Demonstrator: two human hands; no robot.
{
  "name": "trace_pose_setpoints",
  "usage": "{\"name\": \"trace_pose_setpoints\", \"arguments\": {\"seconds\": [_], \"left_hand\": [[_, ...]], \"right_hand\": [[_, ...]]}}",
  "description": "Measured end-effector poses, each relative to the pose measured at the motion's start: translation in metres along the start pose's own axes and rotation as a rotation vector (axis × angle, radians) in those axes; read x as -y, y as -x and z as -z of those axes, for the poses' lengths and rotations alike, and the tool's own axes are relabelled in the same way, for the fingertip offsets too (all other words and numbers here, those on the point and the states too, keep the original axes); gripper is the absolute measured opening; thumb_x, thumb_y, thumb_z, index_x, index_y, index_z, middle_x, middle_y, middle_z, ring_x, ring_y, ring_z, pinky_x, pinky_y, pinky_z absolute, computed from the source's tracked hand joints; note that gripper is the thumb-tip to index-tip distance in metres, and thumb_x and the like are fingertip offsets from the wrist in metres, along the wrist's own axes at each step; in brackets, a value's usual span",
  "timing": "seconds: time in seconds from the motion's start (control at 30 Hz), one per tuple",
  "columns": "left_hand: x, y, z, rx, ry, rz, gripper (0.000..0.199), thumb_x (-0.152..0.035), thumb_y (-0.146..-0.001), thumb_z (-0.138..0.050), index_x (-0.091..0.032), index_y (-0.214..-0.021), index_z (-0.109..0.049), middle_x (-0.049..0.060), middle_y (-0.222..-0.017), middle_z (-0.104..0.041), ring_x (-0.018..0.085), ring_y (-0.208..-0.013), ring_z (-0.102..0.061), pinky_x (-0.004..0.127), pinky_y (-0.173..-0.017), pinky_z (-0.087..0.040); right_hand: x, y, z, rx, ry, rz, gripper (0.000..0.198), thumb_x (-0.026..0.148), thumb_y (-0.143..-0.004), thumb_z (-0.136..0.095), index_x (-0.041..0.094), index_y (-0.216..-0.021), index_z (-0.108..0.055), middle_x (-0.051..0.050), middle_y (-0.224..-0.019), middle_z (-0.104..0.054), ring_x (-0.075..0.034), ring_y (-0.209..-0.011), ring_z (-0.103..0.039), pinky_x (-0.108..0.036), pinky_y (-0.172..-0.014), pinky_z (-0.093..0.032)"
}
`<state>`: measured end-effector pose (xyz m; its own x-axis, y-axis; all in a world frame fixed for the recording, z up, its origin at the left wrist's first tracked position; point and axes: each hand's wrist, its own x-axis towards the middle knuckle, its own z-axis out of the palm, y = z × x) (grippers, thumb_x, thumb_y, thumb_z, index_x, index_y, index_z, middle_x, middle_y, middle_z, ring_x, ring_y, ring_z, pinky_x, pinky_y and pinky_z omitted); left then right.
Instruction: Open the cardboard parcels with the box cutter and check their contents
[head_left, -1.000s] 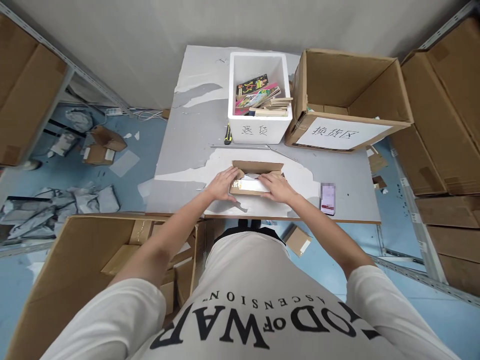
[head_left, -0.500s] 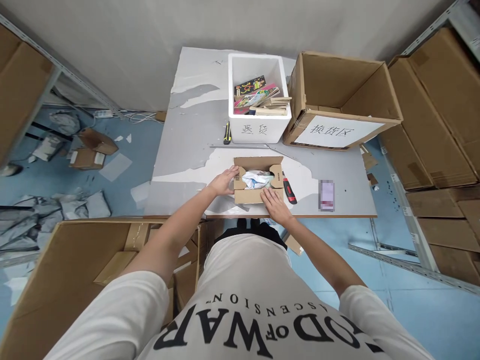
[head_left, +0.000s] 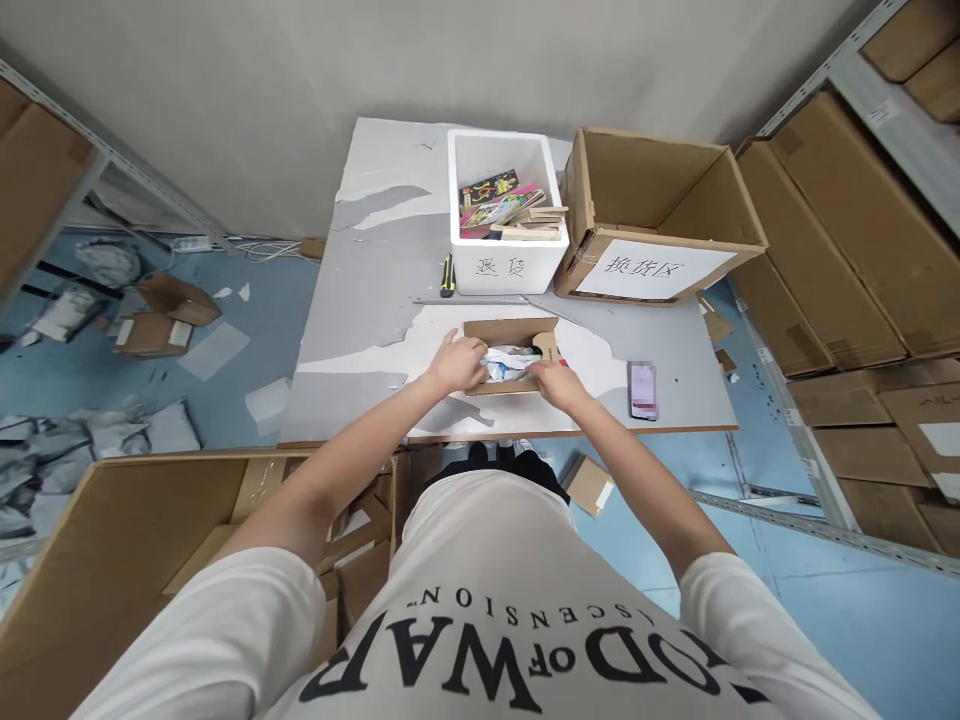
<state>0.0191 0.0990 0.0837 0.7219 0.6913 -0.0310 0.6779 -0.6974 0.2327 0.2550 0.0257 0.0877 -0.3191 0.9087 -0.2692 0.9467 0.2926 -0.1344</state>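
A small open cardboard box (head_left: 507, 327) sits near the front edge of the table, its back flap raised. Inside lies a crumpled white plastic bag (head_left: 508, 365) with blue and greenish patches; its contents are hidden. My left hand (head_left: 458, 361) reaches over the box's left end, its curled fingers gripping the bag. From the right, my right hand (head_left: 556, 384) pinches the bag's other end with closed fingers. A red bit of a utility knife (head_left: 563, 363) shows beside the box, mostly covered by my right hand.
Behind the box stand a white foam bin (head_left: 504, 268) with several books and a large cardboard carton (head_left: 667, 185). A yellow-black cutter (head_left: 448, 276) lies by the bin, a phone (head_left: 642, 390) at right. A big carton (head_left: 135, 520) stands at lower left.
Both hands have moved from the box's edges into its opening and closed on the bag. The red knife has become mostly covered. The camera view has shifted slightly.
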Motion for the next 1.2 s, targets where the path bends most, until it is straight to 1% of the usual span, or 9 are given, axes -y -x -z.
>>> {"name": "trace_pose_setpoints", "arguments": {"seconds": [0.13,0.27,0.4,0.6,0.7,0.8,0.9,1.0,1.2], "left_hand": [[-0.024,-0.026,-0.004,0.175,-0.087,-0.232,0.031,-0.031,-0.082,-0.053,-0.015,-0.103,-0.068,0.015,-0.105,-0.069,0.029,-0.103,-0.063,0.043,-0.098,-0.037],[-0.026,-0.037,-0.008,0.269,-0.225,-0.189,0.036,-0.035,-0.082,-0.056,-0.014,-0.111,-0.064,0.016,-0.111,-0.067,0.030,-0.101,-0.063,0.046,-0.098,-0.035],[-0.029,-0.037,-0.005,0.220,-0.243,-0.220,0.044,-0.036,-0.080,-0.061,-0.015,-0.118,-0.061,0.017,-0.113,-0.068,0.031,-0.105,-0.061,0.053,-0.108,-0.022],[-0.044,-0.021,0.001,0.176,-0.317,0.180,0.059,-0.062,-0.080,-0.055,-0.017,-0.115,-0.069,0.018,-0.122,-0.063,0.040,-0.122,-0.045,0.064,-0.113,0.001],[-0.046,-0.006,-0.005,0.142,-0.310,0.362,0.082,-0.075,-0.077,-0.045,-0.013,-0.129,-0.061,0.021,-0.142,-0.048,0.045,-0.134,-0.029,0.066,-0.112,0.008],[-0.042,0.009,-0.021,0.110,-0.240,0.514,0.109,-0.082,-0.071,-0.044,-0.007,-0.148,-0.033,0.023,-0.156,-0.024,0.045,-0.144,-0.010,0.068,-0.111,0.007],[-0.036,0.020,-0.040,0.091,-0.074,0.567,0.129,-0.085,-0.063,-0.051,-0.001,-0.153,-0.010,0.025,-0.159,-0.007,0.044,-0.147,0.000,0.065,-0.113,-0.003],[-0.030,0.023,-0.053,0.046,0.088,0.575,0.138,-0.083,-0.058,-0.059,-0.003,-0.153,0.001,0.024,-0.160,-0.002,0.039,-0.148,0.000,0.055,-0.117,-0.014],[-0.026,0.021,-0.061,0.019,0.143,0.605,0.141,-0.081,-0.055,-0.064,-0.006,-0.153,0.003,0.021,-0.161,-0.002,0.036,-0.149,-0.001,0.053,-0.118,-0.013]], "right_hand": [[0.007,-0.033,0.019,0.140,0.196,0.052,0.034,0.007,-0.087,-0.046,0.017,-0.110,-0.068,-0.014,-0.114,-0.070,-0.026,-0.104,-0.066,-0.035,-0.083,-0.050],[0.016,-0.045,0.014,0.137,0.249,0.024,0.036,0.009,-0.092,-0.037,0.012,-0.115,-0.064,-0.019,-0.112,-0.069,-0.027,-0.100,-0.067,-0.041,-0.087,-0.045],[0.011,-0.037,0.015,0.103,0.278,0.003,0.038,0.009,-0.093,-0.035,0.012,-0.123,-0.058,-0.021,-0.115,-0.067,-0.028,-0.103,-0.065,-0.044,-0.090,-0.039],[-0.017,-0.009,0.024,0.052,0.248,-0.142,0.031,0.021,-0.093,-0.042,0.008,-0.116,-0.059,-0.022,-0.114,-0.065,-0.030,-0.104,-0.062,-0.042,-0.090,-0.037],[-0.027,0.006,0.008,0.030,0.123,-0.233,0.058,0.046,-0.093,-0.044,0.004,-0.133,-0.046,-0.027,-0.133,-0.053,-0.033,-0.118,-0.054,-0.043,-0.094,-0.039],[-0.034,0.015,-0.023,-0.012,-0.069,-0.278,0.082,0.058,-0.092,-0.037,0.004,-0.150,-0.017,-0.027,-0.155,-0.023,-0.035,-0.139,-0.034,-0.045,-0.104,-0.035],[-0.041,0.016,-0.055,-0.073,-0.321,-0.263,0.093,0.061,-0.092,-0.034,0.004,-0.153,0.007,-0.024,-0.161,-0.004,-0.031,-0.149,-0.011,-0.048,-0.113,-0.027],[-0.046,0.014,-0.076,-0.125,-0.528,-0.220,0.095,0.062,-0.091,-0.034,0.010,-0.152,0.018,-0.020,-0.162,-0.001,-0.028,-0.150,-0.008,-0.049,-0.116,-0.023],[-0.045,0.015,-0.052,-0.082,-0.310,-0.274,0.087,0.055,-0.092,-0.038,0.010,-0.154,0.003,-0.023,-0.160,-0.008,-0.037,-0.148,-0.009,-0.064,-0.112,-0.019]]}}
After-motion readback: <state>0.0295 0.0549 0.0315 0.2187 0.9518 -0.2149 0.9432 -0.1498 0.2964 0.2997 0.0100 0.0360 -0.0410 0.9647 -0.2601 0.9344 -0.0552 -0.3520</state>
